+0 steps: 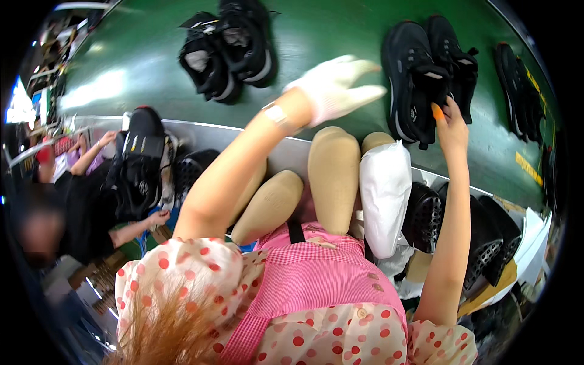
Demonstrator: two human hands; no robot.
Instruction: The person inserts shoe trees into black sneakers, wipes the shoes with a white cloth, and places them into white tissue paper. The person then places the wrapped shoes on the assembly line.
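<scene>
My left hand (334,89), in a white glove, hovers above the green surface with fingers apart and nothing in them. Its fingertips point toward a pair of black sneakers, without clearly touching them. My right hand (452,125) is bare apart from an orange cover on the thumb. It closes on the collar of the nearer black sneaker (406,73), thumb at the shoe's opening; the other fingertips are partly hidden. The second black sneaker (453,52) of the pair lies just beside it to the right. Both have their toes pointing away from me.
Another black sneaker pair (234,48) lies at far left on the green surface (316,30), more shoes (517,91) at far right. Along the near edge stand beige foot forms (333,176), a white-wrapped one (384,194) and black perforated forms (423,216). A person (79,207) works at left.
</scene>
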